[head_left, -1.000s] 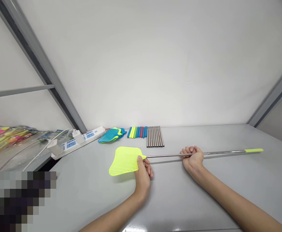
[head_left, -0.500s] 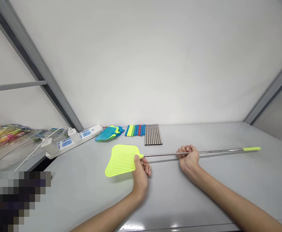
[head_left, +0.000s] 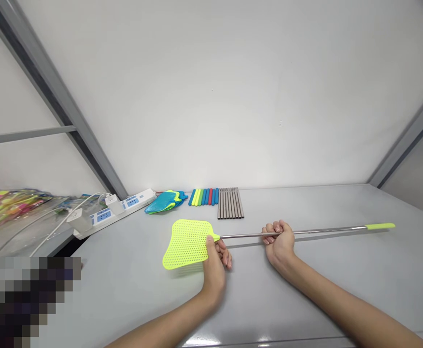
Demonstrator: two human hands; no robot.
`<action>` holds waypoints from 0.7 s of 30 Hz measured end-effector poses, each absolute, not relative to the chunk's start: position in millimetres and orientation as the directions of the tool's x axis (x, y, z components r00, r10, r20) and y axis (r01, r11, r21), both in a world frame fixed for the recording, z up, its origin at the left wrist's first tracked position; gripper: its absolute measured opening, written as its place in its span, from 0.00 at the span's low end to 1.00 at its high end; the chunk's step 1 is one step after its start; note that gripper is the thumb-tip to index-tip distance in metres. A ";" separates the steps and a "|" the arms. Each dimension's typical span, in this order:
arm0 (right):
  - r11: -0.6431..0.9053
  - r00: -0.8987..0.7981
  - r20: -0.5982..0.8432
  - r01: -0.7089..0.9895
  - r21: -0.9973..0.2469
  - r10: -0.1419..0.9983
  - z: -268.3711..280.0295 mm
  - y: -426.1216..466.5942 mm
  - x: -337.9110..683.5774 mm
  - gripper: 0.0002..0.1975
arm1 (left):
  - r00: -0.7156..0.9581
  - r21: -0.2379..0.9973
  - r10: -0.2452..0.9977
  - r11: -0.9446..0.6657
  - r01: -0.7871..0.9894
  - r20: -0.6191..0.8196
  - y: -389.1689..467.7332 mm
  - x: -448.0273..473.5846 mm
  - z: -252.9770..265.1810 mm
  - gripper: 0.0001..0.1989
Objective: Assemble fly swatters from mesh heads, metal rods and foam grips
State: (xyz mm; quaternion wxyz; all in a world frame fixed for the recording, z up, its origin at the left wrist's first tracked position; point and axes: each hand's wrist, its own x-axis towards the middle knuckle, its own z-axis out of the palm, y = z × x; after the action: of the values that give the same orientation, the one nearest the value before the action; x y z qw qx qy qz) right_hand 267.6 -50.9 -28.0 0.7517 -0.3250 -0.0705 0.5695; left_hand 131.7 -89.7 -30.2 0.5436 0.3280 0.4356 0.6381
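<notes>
A fly swatter [head_left: 190, 243] with a yellow-green perforated head lies level just above the table, its long metal telescopic rod reaching right to a yellow-green grip. My left hand [head_left: 217, 263] pinches the neck of the head, thumb on top. Around the middle of the rod, my right hand [head_left: 279, 240] is closed, palm up. Behind them lie a row of metal tubes [head_left: 231, 203], a row of coloured grips [head_left: 203, 196] in blue, yellow, green and red, and a stack of blue and yellow-green swatter heads [head_left: 164, 202].
A white power strip [head_left: 124, 205] with plugged-in chargers and cables runs along the left of the grey table [head_left: 342, 270]. Plastic bags [head_left: 12, 205] of colourful items lie farther left. A white wall [head_left: 247, 96] and metal posts close the back and sides.
The view has shifted slightly. My right hand sits a little nearer the left hand along the rod. Both hands keep their hold on the swatter.
</notes>
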 end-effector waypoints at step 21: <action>0.141 0.334 -0.248 -0.808 -0.572 0.909 -28.7 -52.4 264.8 0.14 | -0.137 0.923 0.988 0.018 -0.384 -0.076 -89.5 132.6 -29.7 0.22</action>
State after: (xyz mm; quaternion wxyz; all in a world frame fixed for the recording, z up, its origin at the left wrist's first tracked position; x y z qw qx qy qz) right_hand 264.8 -52.4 -28.7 0.7512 -0.3209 -0.0791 0.5714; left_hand 132.6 -89.5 -29.7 0.5607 0.3421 0.4412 0.6115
